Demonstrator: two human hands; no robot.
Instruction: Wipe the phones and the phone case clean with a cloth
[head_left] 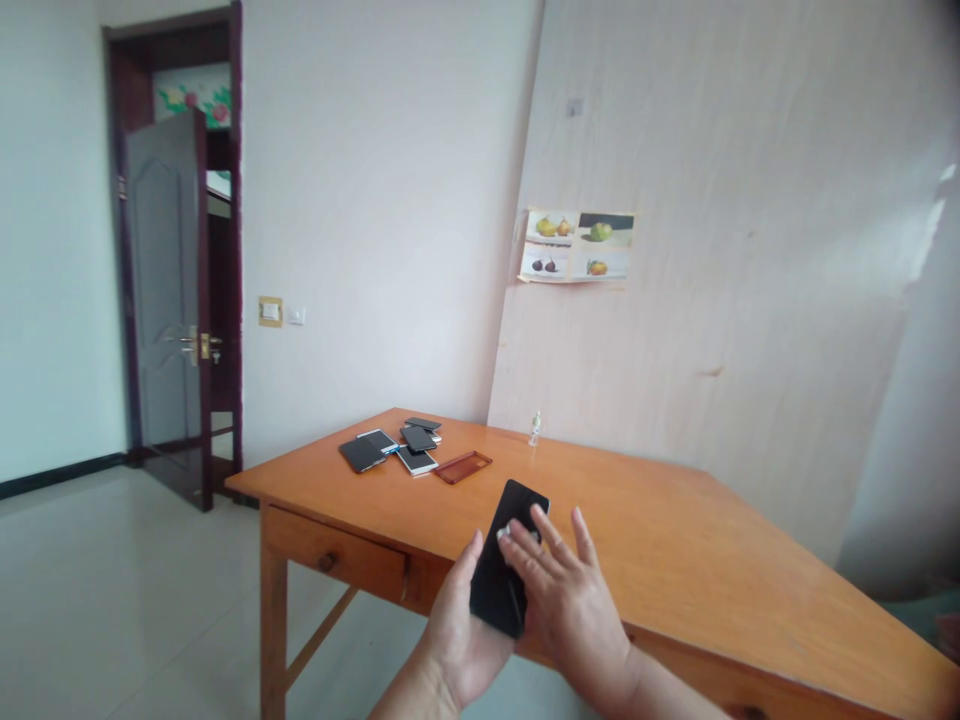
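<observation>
Orange table (675,540) ahead: left fingers (463,573) grasp a phone (496,585); right fingers (556,540) hold something white (504,534) (mostly hidden).

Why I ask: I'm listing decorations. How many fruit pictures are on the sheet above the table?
4: yellow fruit, top left; green fruit, top right; dark fruits, bottom left; orange fruit, bottom right. None appears hidden.

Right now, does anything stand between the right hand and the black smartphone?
Yes: a small white wad, possibly tissue, shows between the right hand and the black smartphone. The left hand holds the smartphone and does not block that side.
</observation>
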